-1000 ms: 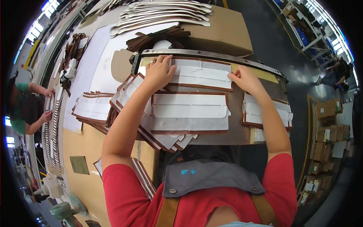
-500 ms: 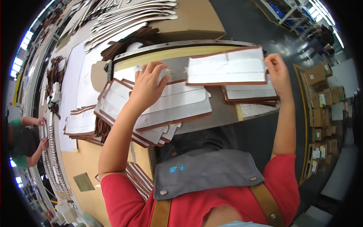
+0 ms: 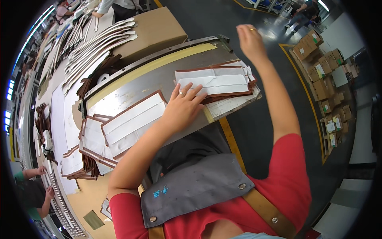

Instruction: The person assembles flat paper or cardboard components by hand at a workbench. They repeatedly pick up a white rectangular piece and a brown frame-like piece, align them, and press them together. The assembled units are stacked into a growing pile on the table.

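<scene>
My left hand (image 3: 185, 105) lies with its fingers spread on the near edge of a flat white panel with brown edging (image 3: 215, 81). That panel tops a stack of similar pieces at the right end of the metal worktop (image 3: 159, 81). Beyond the worktop's right end, my right hand (image 3: 250, 42) is raised, its fingers curled together; their tips are hidden, so I cannot make out anything in them. On the left, another brown-edged white panel (image 3: 137, 119) lies slanted over a second, fanned-out pile (image 3: 93, 137).
Long white strips (image 3: 101, 44) and a cardboard box (image 3: 153, 30) lie beyond the worktop. Cartons (image 3: 322, 75) stand on the floor at right. A co-worker's hands (image 3: 45, 181) are at far left, and a person (image 3: 304, 14) is at the far right.
The panel my right hand held up now lies on the right-hand stack. My right hand has let go and moved up and away; my left hand has come over to that stack. The view has turned.
</scene>
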Demonstrator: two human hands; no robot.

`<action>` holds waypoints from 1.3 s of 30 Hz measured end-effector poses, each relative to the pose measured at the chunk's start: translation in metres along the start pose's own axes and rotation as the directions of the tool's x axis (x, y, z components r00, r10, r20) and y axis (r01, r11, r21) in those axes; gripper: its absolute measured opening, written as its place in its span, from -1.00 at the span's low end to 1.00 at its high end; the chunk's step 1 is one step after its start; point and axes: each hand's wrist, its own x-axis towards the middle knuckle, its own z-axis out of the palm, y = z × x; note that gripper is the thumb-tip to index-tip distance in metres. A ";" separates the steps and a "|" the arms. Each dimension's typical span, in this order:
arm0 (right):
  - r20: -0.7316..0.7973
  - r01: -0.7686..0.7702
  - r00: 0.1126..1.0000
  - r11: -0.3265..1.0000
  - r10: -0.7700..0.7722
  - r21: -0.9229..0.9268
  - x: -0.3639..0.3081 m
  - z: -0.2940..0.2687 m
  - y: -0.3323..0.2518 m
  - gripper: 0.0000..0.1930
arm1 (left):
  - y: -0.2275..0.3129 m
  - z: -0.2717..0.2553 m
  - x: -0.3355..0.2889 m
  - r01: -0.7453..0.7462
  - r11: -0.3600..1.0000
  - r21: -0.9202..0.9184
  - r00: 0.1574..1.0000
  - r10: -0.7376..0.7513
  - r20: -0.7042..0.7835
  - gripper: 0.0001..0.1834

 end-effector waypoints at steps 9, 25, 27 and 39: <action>-0.094 -0.086 0.992 0.995 0.081 -0.046 -0.020 0.023 0.024 -0.82 | 0.016 0.007 0.007 0.118 0.993 -0.016 0.985 -0.115 0.130 -0.59; 0.875 -0.330 0.343 0.829 -0.340 0.451 0.004 0.095 -0.231 -0.76 | -0.026 -0.077 -0.152 0.421 0.907 -0.028 0.890 -0.418 -0.183 -0.72; 0.902 -0.351 0.247 0.834 -0.355 0.424 0.011 0.094 -0.231 -0.78 | -0.053 -0.082 -0.181 0.621 0.774 0.121 0.756 -0.552 -0.351 -0.66; 0.639 -0.189 0.755 0.886 -0.145 0.423 0.041 0.172 -0.204 -0.90 | -0.139 -0.097 -0.147 0.682 0.726 0.091 0.727 -0.659 -0.191 -0.70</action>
